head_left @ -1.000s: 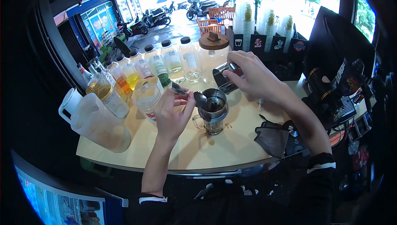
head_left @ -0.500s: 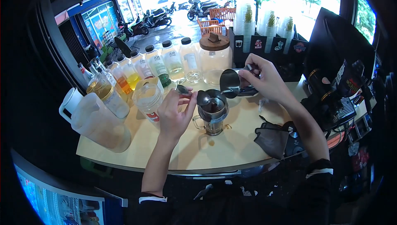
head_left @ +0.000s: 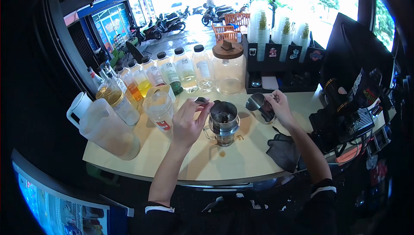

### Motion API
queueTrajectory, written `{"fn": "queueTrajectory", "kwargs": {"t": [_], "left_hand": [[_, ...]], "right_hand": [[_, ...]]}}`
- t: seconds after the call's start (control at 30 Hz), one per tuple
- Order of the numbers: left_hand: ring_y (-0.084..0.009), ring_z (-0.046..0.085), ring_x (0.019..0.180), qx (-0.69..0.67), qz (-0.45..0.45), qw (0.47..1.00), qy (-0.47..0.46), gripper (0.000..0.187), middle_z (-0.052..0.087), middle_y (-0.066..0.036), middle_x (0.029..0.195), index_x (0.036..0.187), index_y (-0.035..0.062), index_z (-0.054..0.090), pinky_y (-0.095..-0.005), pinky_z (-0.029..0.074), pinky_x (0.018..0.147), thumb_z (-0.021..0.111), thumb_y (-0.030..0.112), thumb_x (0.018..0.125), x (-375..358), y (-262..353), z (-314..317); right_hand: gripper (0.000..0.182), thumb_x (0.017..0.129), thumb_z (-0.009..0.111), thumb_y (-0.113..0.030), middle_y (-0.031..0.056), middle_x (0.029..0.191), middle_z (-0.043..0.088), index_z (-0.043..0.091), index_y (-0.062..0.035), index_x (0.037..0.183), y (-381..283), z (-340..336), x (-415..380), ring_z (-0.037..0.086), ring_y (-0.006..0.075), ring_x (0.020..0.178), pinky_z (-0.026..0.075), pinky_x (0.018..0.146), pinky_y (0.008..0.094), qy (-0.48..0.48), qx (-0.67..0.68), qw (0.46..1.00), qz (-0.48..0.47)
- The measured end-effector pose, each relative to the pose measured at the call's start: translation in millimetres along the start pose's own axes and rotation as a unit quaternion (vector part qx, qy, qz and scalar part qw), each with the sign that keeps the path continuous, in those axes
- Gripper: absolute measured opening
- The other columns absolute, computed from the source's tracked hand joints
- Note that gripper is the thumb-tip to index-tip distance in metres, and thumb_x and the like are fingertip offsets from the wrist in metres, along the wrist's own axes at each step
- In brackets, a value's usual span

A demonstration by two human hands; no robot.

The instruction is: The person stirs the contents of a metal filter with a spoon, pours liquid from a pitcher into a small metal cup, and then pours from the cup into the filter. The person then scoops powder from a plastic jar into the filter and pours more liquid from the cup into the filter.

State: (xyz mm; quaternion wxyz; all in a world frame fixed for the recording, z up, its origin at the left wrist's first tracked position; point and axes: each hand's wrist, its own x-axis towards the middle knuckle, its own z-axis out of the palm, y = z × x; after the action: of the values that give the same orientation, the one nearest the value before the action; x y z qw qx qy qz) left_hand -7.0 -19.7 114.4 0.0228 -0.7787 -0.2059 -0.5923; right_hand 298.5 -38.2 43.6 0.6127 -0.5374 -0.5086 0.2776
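A metal coffee dripper (head_left: 224, 123) with dark contents sits on top of a glass mug (head_left: 225, 140) in the middle of the table. My left hand (head_left: 189, 120) is closed on a spoon (head_left: 200, 100), whose bowl end is down inside the dripper's rim. To the right of the dripper, my right hand (head_left: 281, 109) grips a shiny metal pitcher (head_left: 256, 101) by its handle, close over the tabletop. A clear plastic jar (head_left: 158, 109) with a red label stands just left of my left hand.
Several black-capped bottles (head_left: 185, 72) line the back, beside a large wood-lidded glass jar (head_left: 230, 75). A plastic pitcher (head_left: 110, 127) stands at left. Stacked cups (head_left: 282, 34) fill a black holder at back right. A grey cloth-like item (head_left: 282, 151) lies near the front edge (head_left: 241, 179).
My right hand has lowered the metal pitcher from beside the dripper's top, moving it right and bringing it more upright. The spoon has gone down into the dripper.
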Motion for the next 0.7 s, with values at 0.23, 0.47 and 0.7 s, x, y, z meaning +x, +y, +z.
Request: {"fn": "queueTrajectory", "kwargs": {"t": [0.23,0.47,0.7], "left_hand": [[-0.0183,0.068,0.068,0.008,0.013,1.0,0.005,0.018,0.067,-0.009,0.083,0.088,0.0006,0.061,-0.0259,0.056,0.056,0.075,0.003,0.076,-1.2,0.4,1.4],[-0.0178,0.068,0.069,0.021,0.027,0.999,0.004,0.019,0.067,-0.008,0.085,0.089,0.0006,0.061,-0.0257,0.056,0.057,0.075,0.003,0.076,-0.9,3.5,0.3],[-0.0173,0.068,0.069,0.02,0.057,0.998,0.012,0.021,0.068,-0.006,0.082,0.09,0.0054,0.063,-0.0265,0.052,0.058,0.077,0.004,0.074,-1.1,1.9,4.9]], "right_hand": [[0.019,0.092,0.061,-0.016,-0.0017,0.069,0.054,0.049,-0.0063,0.08,29.8,9.7,-5.9,0.048,0.0034,0.062,0.04,0.055,0.0208,0.046,-0.037,0.997,0.051],[0.019,0.095,0.057,-0.018,0.001,0.071,0.056,0.049,-0.0067,0.082,78.3,3.0,2.1,0.056,0.0082,0.067,0.045,0.061,0.0237,0.011,0.066,0.995,0.067],[0.016,0.089,0.061,-0.016,0.0075,0.087,0.058,0.056,-0.0017,0.092,80.8,-9.4,-1.2,0.056,0.0157,0.077,0.047,0.07,0.0306,-0.017,-0.153,0.988,0.017]]}}
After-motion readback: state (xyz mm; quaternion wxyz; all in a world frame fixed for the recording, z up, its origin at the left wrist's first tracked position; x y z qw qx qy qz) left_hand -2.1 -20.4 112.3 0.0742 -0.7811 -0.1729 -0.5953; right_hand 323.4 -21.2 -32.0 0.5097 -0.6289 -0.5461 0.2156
